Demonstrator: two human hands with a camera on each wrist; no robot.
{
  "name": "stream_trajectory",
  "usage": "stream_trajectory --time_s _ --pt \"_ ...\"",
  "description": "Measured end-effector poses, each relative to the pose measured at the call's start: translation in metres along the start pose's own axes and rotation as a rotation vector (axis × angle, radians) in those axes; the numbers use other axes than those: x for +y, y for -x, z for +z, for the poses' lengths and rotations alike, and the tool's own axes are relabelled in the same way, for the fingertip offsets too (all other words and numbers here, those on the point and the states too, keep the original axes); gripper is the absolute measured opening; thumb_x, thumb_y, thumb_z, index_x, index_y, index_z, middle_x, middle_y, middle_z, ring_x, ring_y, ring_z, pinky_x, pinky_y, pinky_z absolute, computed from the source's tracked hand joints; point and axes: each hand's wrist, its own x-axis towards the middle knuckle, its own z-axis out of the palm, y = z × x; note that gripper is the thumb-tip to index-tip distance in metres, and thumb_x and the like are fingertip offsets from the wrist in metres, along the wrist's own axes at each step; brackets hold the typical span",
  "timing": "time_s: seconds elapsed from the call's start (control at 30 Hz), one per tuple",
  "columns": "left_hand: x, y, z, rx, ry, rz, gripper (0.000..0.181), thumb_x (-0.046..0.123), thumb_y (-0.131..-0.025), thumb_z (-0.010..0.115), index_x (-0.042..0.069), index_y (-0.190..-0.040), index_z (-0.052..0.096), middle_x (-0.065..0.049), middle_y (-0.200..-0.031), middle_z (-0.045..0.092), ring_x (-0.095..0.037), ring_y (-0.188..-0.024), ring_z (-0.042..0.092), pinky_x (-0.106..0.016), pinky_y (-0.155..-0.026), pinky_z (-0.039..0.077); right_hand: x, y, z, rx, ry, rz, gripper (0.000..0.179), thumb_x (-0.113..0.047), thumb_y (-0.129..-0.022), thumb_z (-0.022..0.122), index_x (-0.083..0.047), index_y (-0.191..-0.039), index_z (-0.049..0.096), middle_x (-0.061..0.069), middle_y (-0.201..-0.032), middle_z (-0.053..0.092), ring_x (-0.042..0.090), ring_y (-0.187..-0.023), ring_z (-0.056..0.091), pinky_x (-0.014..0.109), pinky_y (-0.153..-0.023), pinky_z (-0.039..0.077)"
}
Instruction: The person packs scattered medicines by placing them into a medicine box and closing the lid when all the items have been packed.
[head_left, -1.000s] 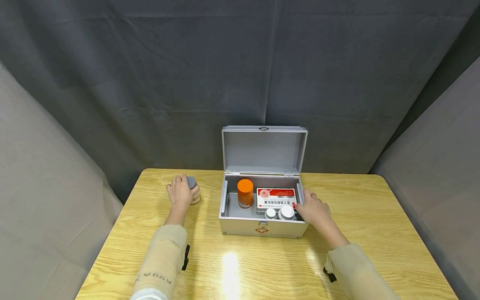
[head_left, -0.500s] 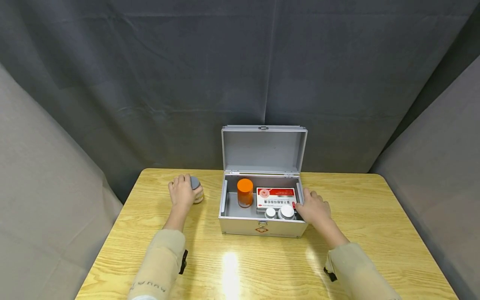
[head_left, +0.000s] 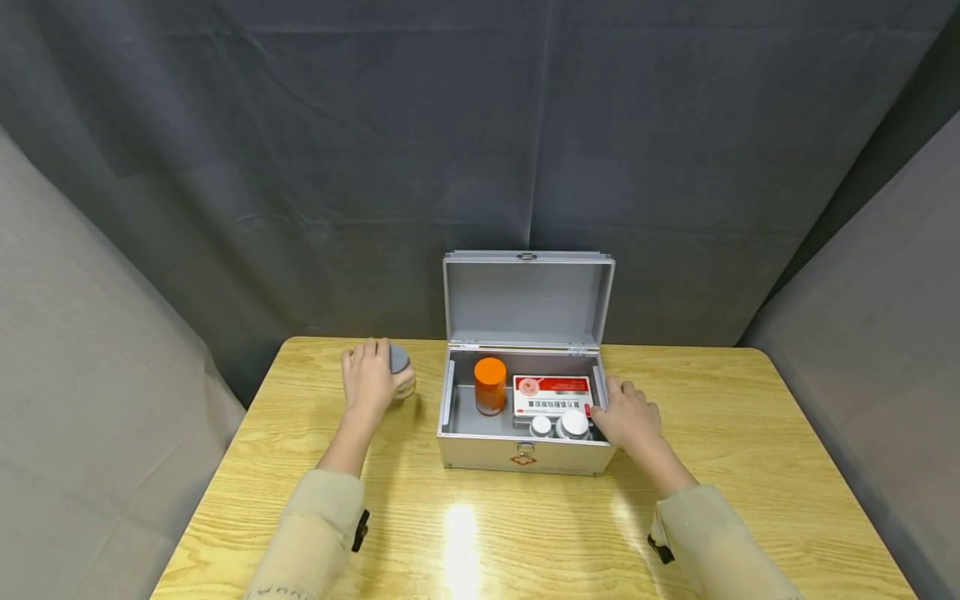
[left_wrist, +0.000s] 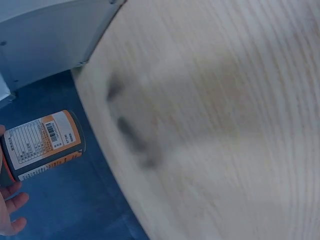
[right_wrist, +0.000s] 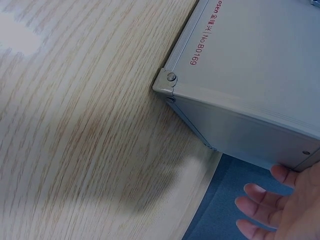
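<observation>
My left hand [head_left: 367, 379] grips a jar [left_wrist: 44, 144] with a grey lid, holding it above the table left of the case. The left wrist view shows its orange-and-white label with a barcode; the fingers are round the lid end. A silver first-aid case [head_left: 483, 454] stands with its lid raised. My right hand [head_left: 630, 423] holds the case's right wall, thumb over the rim and a fingertip [right_wrist: 284, 173] against the outside; the other fingers are spread off the wall. Inside are an orange bottle [head_left: 491, 387], a red-and-white medicine box [head_left: 551, 398] and two white-capped bottles [head_left: 573, 425].
The wooden table [head_left: 525, 533] carries the case near its back edge. Behind it hangs a dark grey curtain [head_left: 375, 167], with lighter cloth [head_left: 90, 375] at the sides. The case's left part has bare floor beside the orange bottle.
My left hand has moved right with the jar, and slightly up, toward the case. The right hand, the case and its contents have stayed where they were.
</observation>
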Motion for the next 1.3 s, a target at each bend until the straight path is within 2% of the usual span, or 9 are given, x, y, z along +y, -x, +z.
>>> stream_trajectory --time_s 0.3,0.47,0.6,0.97,1.3 --pt "0.02 -0.004 -0.023 0.152 -0.008 0.097 0.055 0.042 -0.067 0.072 0.002 -0.102 0.059 -0.013 -0.09 0.057 -0.031 -0.083 0.051 -0.047 -0.086 0.036 0.0 0.001 -0.001 0.008 -0.006 -0.003 0.057 -0.032 -0.085 0.049 0.003 -0.129 0.035 0.031 -0.121 0.042 0.047 -0.105 0.045 0.061 -0.081 0.036" --pt "0.034 -0.006 -0.037 0.197 0.013 0.14 0.054 0.043 -0.067 0.071 0.002 -0.1 0.059 -0.012 -0.089 0.057 -0.03 -0.081 0.051 -0.045 -0.083 0.038 -0.001 0.002 -0.001 0.017 -0.025 -0.012 0.059 -0.031 -0.085 0.049 0.004 -0.13 0.035 0.032 -0.121 0.042 0.047 -0.106 0.044 0.061 -0.081 0.036" --pt "0.046 -0.008 -0.045 0.191 0.017 0.162 0.052 0.043 -0.069 0.068 0.004 -0.102 0.06 -0.01 -0.09 0.057 -0.029 -0.083 0.051 -0.043 -0.083 0.038 0.0 0.002 0.0 0.012 -0.028 -0.009 0.059 -0.031 -0.085 0.048 0.003 -0.131 0.034 0.031 -0.122 0.042 0.047 -0.107 0.044 0.061 -0.082 0.036" --pt "0.074 -0.007 -0.057 0.168 0.043 0.234 0.057 0.046 -0.069 0.07 0.004 -0.106 0.06 -0.01 -0.092 0.057 -0.027 -0.085 0.05 -0.041 -0.083 0.037 0.0 0.0 0.0 0.0 -0.026 -0.009 0.061 -0.031 -0.086 0.048 0.004 -0.134 0.031 0.032 -0.125 0.04 0.048 -0.109 0.043 0.061 -0.083 0.036" --pt "0.096 0.002 -0.055 0.113 0.087 0.314 0.056 0.047 -0.069 0.067 0.005 -0.105 0.06 -0.008 -0.092 0.056 -0.025 -0.085 0.049 -0.04 -0.084 0.037 0.0 0.001 -0.001 0.007 -0.023 -0.007 0.058 -0.03 -0.086 0.048 0.004 -0.13 0.034 0.032 -0.122 0.042 0.047 -0.105 0.045 0.06 -0.08 0.037"
